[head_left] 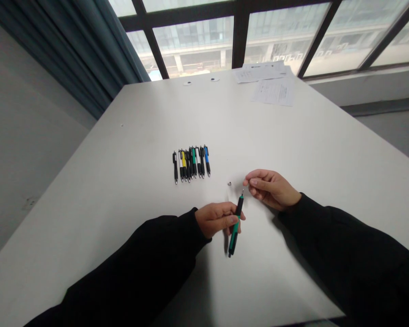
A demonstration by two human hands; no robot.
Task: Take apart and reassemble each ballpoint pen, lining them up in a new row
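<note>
"What is your left grip doing?"

"My left grip (218, 218) pinches a green-and-black click pen (235, 234) between thumb and fingers, above the tabletop (139, 136). The pen slants, its button end towards me and its writing end pointing away, with a thin metallic refill tip (242, 192) bare at that end."

"And the right?"

"My right grip (272, 188) has thumb and forefinger brought close together just beyond the refill tip. I cannot tell whether they pinch anything."

"Anything near your hands?"

"A small silver tip piece (229, 184) lies on the tabletop, left of my right fingertips."

"Further out?"

"A row of click pens to the left, points towards me: a blue pen (206, 160) at the right end, a yellow pen (184, 159) and a green pen (193, 156) among black and white ones, and a black pen (175, 168) slightly apart at the left end."

"At the far edge?"

"Printed papers (275, 93) overlap on the right, before the window (194, 45); a blue-grey curtain (98, 54) hangs on the left."
</note>
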